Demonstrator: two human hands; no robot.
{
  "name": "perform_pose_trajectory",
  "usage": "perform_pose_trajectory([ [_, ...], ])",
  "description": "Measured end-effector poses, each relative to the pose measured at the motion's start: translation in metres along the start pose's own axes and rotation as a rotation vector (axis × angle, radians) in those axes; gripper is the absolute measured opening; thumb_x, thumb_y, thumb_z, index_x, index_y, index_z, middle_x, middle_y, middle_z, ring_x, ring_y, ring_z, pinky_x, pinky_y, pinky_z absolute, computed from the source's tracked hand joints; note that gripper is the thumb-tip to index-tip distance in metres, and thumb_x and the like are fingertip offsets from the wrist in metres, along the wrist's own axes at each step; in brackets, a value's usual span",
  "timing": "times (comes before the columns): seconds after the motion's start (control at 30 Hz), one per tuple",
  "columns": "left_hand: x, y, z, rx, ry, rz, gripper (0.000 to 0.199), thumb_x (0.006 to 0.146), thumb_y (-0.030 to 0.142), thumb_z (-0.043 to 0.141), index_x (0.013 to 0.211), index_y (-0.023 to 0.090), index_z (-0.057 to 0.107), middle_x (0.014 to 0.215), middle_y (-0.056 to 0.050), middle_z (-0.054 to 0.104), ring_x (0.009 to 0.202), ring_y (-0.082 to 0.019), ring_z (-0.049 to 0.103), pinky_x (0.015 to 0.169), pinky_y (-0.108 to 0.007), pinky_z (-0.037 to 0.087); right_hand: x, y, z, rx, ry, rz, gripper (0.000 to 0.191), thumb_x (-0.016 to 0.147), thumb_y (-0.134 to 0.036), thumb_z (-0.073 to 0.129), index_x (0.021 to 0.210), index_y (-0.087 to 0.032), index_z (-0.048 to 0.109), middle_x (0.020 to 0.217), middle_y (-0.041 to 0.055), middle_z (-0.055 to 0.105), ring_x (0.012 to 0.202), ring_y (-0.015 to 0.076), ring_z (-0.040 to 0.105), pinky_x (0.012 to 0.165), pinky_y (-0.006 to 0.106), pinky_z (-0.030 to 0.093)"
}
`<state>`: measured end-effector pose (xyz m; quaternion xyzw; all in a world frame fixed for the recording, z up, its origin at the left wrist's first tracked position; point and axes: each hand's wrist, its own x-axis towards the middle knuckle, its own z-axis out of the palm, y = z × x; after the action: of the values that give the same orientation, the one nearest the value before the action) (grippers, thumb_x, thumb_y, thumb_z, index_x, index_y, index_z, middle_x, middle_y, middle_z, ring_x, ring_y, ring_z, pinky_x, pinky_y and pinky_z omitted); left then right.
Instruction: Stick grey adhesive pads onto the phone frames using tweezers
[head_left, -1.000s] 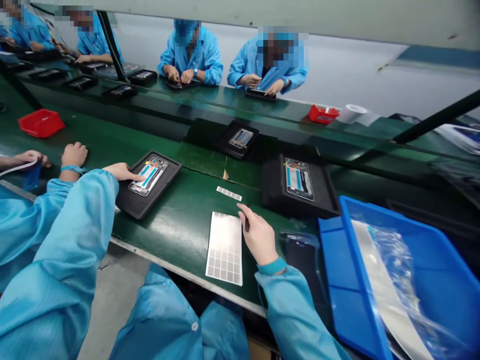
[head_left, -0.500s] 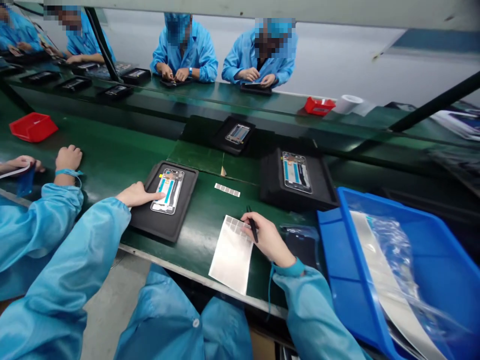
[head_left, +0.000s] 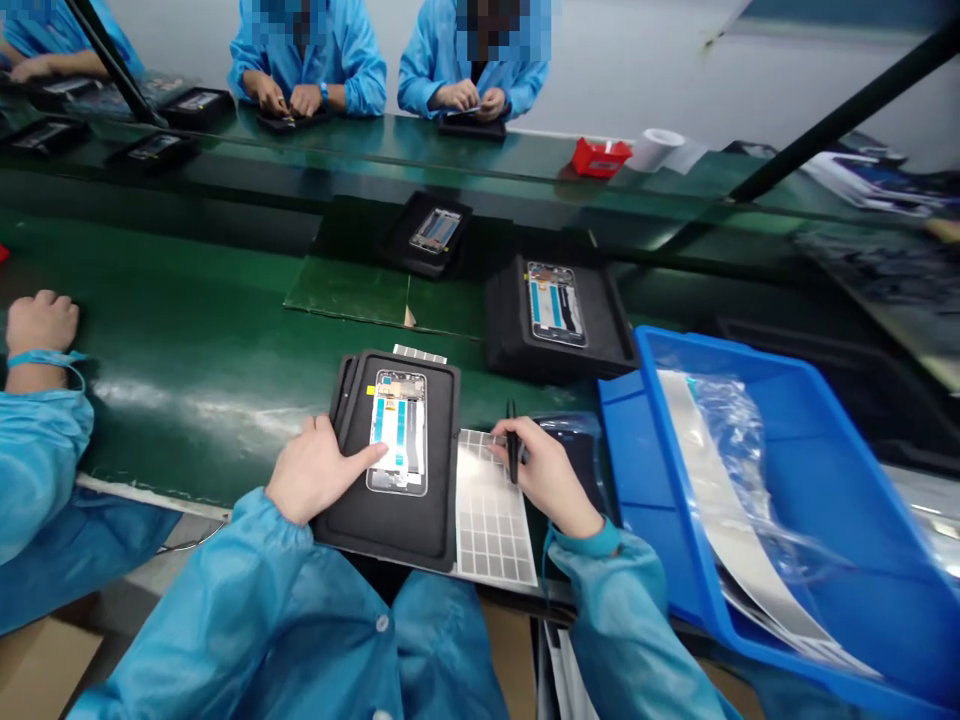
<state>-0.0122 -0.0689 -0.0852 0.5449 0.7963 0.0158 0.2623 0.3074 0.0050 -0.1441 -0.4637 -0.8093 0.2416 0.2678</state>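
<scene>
At far left, a co-worker's hand rests on a green bench. Next, the wearer's left hand lies at the left edge of a black tray; its thumb reaches across onto a smartphone chassis, touching its left part. The other fingers are partly hidden, so whether they grip the tray cannot be told. The chassis lies face-up in the tray, right of that thumb. A short label strip shows behind the tray. Just right of it is a sheet of square grey stickers. The right hand, fingers closed around black tweezers, is at the sheet's upper end, well apart from the chassis. Far right is a blue bin.
</scene>
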Motion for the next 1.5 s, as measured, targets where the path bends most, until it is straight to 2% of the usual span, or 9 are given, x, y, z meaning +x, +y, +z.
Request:
perform_pose_trajectory([
  [0.13,-0.009,0.003,0.011,-0.045,0.006,0.015,0.08,0.086,0.08,0.034,0.129,0.014,0.052,0.119,-0.021,0.062,0.105,-0.04,0.066,0.083,-0.045,0.05,0.001,0.002,0.006,0.012,0.012,0.007,0.009,0.09,-0.02,0.058,0.098,-0.022,0.06,0.092,0.0066,0.065,0.084,0.0229,0.064,0.077,0.035,0.051],
  [0.23,-0.01,-0.002,0.008,-0.04,0.132,0.073,0.074,0.094,0.069,0.035,0.141,0.013,0.043,0.126,-0.019,0.059,0.116,-0.038,0.061,0.091,-0.047,0.05,0.0,0.003,0.006,-0.022,0.075,-0.022,0.011,0.089,-0.025,0.064,0.1,-0.022,0.062,0.097,0.0086,0.068,0.093,0.0275,0.065,0.083,0.041,0.052],
  [0.33,-0.009,0.002,-0.009,0.026,0.372,0.259,0.072,0.094,0.059,0.047,0.144,0.008,0.04,0.133,-0.02,0.054,0.126,-0.037,0.053,0.102,-0.047,0.046,-0.008,-0.005,0.0,-0.023,0.237,-0.031,0.016,0.09,-0.028,0.067,0.105,-0.022,0.066,0.105,0.011,0.07,0.103,0.0303,0.064,0.093,0.047,0.051],
  [0.43,-0.003,0.029,-0.031,0.086,0.492,0.522,0.05,0.095,0.045,0.053,0.133,0.013,0.053,0.129,-0.015,0.058,0.121,-0.033,0.054,0.103,-0.045,0.045,-0.02,-0.016,-0.009,0.138,0.333,0.042,0.024,0.096,-0.027,0.06,0.118,-0.024,0.067,0.1,0.0076,0.072,0.093,0.0249,0.068,0.088,0.042,0.054],
  [0.6,0.015,0.116,-0.022,0.237,0.153,1.021,0.023,0.097,0.024,0.051,0.115,0.019,0.064,0.117,-0.008,0.066,0.111,-0.026,0.06,0.096,-0.039,0.048,-0.033,-0.017,-0.017,0.368,0.392,0.157,0.028,0.097,-0.038,0.06,0.118,-0.026,0.073,0.097,0.0055,0.073,0.084,0.0218,0.069,0.081,0.04,0.057],
  [0.77,0.036,0.169,0.024,0.531,-0.135,1.086,0.02,0.092,0.018,0.057,0.107,0.018,0.07,0.109,-0.008,0.069,0.106,-0.025,0.064,0.088,-0.036,0.048,-0.037,-0.004,-0.019,0.49,0.38,0.281,0.015,0.087,-0.037,0.072,0.092,-0.024,0.077,0.09,0.0042,0.073,0.085,0.0212,0.069,0.079,0.037,0.057],
  [1.03,0.04,0.172,0.04,0.622,-0.154,1.051,0.021,0.087,0.017,0.066,0.107,0.017,0.072,0.104,-0.01,0.069,0.1,-0.029,0.068,0.082,-0.037,0.044,-0.043,0.015,-0.016,0.591,0.305,0.404,0.022,0.07,-0.034,0.086,0.084,-0.023,0.072,0.083,0.0008,0.073,0.075,0.0191,0.07,0.072,0.033,0.06],
  [1.17,0.037,0.175,0.044,0.63,-0.141,1.039,0.025,0.082,0.027,0.076,0.103,0.014,0.073,0.102,-0.011,0.068,0.097,-0.03,0.068,0.078,-0.037,0.044,-0.044,0.024,-0.014,0.585,0.278,0.387,0.022,0.071,-0.034,0.086,0.086,-0.023,0.075,0.09,0.003,0.077,0.086,0.0221,0.073,0.086,0.038,0.06],
  [1.5,0.037,0.177,0.054,0.625,-0.118,1.091,0.026,0.09,0.017,0.064,0.116,0.016,0.068,0.105,-0.011,0.065,0.098,-0.029,0.065,0.066,-0.034,0.044,-0.043,0.033,-0.011,0.398,0.267,0.331,0.018,0.076,-0.034,0.082,0.086,-0.022,0.072,0.085,0.0032,0.077,0.081,0.0225,0.074,0.08,0.037,0.061],
])
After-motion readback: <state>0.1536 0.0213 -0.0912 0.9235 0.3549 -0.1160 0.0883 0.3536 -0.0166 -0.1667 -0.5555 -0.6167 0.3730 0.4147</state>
